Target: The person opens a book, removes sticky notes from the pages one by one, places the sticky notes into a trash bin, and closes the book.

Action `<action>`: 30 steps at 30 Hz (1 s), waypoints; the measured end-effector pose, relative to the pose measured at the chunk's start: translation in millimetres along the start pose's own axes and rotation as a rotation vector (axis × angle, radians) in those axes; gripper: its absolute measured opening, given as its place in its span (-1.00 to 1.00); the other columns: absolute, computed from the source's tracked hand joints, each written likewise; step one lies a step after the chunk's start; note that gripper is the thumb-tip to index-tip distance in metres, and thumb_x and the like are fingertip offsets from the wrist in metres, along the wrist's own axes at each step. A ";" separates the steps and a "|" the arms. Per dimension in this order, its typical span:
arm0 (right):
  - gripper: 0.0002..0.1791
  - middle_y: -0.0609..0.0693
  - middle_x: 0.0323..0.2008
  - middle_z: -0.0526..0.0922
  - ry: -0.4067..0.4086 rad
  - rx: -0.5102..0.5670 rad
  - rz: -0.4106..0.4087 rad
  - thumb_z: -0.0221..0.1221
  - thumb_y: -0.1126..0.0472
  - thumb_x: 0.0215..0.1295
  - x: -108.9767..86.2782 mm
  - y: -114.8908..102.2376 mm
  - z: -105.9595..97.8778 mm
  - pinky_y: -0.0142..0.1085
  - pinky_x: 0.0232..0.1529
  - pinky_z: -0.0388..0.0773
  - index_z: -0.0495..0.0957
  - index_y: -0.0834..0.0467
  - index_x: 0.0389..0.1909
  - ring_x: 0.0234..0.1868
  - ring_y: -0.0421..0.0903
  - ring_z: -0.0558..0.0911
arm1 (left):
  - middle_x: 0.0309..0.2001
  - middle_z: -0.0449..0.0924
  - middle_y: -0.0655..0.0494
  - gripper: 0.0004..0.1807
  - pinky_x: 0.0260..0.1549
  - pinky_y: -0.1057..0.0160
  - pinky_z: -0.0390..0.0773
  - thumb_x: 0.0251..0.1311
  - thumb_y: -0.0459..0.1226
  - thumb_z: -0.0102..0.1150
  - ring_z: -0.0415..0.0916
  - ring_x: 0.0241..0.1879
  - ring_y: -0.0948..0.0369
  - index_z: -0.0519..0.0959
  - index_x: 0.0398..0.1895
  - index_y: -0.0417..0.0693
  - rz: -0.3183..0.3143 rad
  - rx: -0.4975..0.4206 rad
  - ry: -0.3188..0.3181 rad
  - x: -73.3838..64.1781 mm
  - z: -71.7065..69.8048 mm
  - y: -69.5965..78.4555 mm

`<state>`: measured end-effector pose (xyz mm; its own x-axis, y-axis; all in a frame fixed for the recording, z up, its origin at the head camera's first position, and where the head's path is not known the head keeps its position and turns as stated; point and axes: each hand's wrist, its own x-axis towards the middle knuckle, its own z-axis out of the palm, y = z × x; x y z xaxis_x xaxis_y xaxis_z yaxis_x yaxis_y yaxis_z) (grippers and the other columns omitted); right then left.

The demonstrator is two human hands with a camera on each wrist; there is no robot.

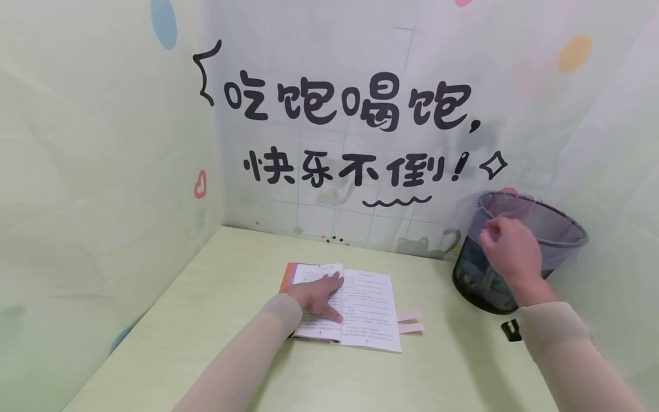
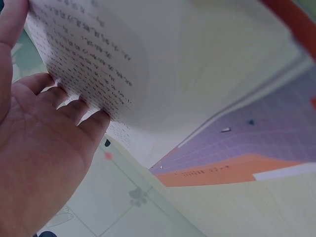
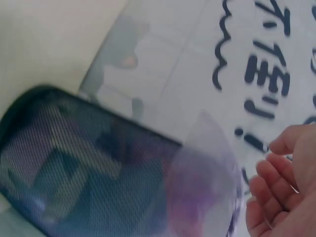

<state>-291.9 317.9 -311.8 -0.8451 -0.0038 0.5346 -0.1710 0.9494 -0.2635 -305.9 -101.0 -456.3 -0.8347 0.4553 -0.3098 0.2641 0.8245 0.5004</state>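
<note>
An open book (image 1: 368, 309) with printed pages lies on the table, two pink paper tabs (image 1: 411, 328) sticking out at its right side. My left hand (image 1: 316, 294) rests on the left page, thumb and fingers spread; in the left wrist view its fingertips touch the printed page (image 2: 79, 54). Purple and orange cover parts (image 2: 247, 128) show beneath the pages. My right hand (image 1: 509, 252) is raised in front of the rim of a dark mesh wastebasket (image 1: 471, 274). Its fingers (image 3: 269, 185) are loosely bent, and nothing shows in them.
A translucent purple bag (image 1: 553, 223) lines the tilted basket, which has several things inside. A small black object (image 1: 511, 330) lies near the basket's base. Printed wall sheets (image 1: 309, 229) border the pale table (image 1: 231, 286) at the back and left.
</note>
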 end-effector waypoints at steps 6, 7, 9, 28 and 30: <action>-0.62 0.34 0.03 0.76 -0.143 0.029 -0.051 0.15 0.17 0.52 -22.1 -34.5 55.1 0.30 0.11 0.66 0.72 0.35 0.11 0.06 0.32 0.71 | 0.85 -0.20 0.16 0.25 0.79 -0.15 -0.10 0.21 0.16 0.57 -0.24 0.83 0.03 0.03 0.83 0.11 0.001 0.003 -0.001 0.2 -0.1 -1.6; -0.61 0.33 0.05 0.75 -0.175 0.027 -0.049 0.15 0.14 0.53 -27.2 -39.2 65.4 0.29 0.13 0.66 0.70 0.34 0.13 0.08 0.32 0.70 | 0.85 -0.20 0.16 0.25 0.79 -0.15 -0.10 0.21 0.16 0.57 -0.25 0.83 0.02 0.03 0.83 0.11 0.002 0.004 -0.002 0.3 0.0 -1.8; -0.58 0.31 0.09 0.75 -0.233 0.015 -0.048 0.15 0.10 0.55 -36.6 -48.0 84.7 0.27 0.16 0.68 0.69 0.32 0.16 0.10 0.31 0.72 | 0.85 -0.21 0.16 0.25 0.79 -0.15 -0.11 0.21 0.16 0.56 -0.25 0.83 0.02 0.03 0.83 0.10 0.004 0.002 -0.002 0.5 0.3 -2.1; -0.56 0.22 0.03 0.68 -0.632 -0.067 0.100 0.27 -0.10 0.56 -90.9 -92.8 173.8 0.31 0.29 0.41 0.66 0.19 -0.36 0.14 0.28 0.54 | 0.85 -0.25 0.07 0.26 0.80 -0.13 -0.15 0.22 0.11 0.59 -0.28 0.83 -0.04 0.02 0.82 0.02 0.042 -0.003 -0.009 7.7 1.1 -4.4; -0.56 0.22 0.03 0.66 -0.629 -0.040 0.119 0.29 -0.10 0.54 -92.4 -95.5 174.3 0.31 0.31 0.37 0.64 0.21 -0.34 0.15 0.27 0.52 | 0.85 -0.25 0.06 0.26 0.80 -0.14 -0.15 0.22 0.11 0.59 -0.28 0.83 -0.04 0.02 0.82 0.02 0.044 -0.007 -0.009 7.7 0.9 -4.6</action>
<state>-285.8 172.9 -476.0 -0.9949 -0.0700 -0.0725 -0.0493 0.9656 -0.2553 -313.2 -101.0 -461.7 -0.8182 0.4938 -0.2945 0.2969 0.8015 0.5192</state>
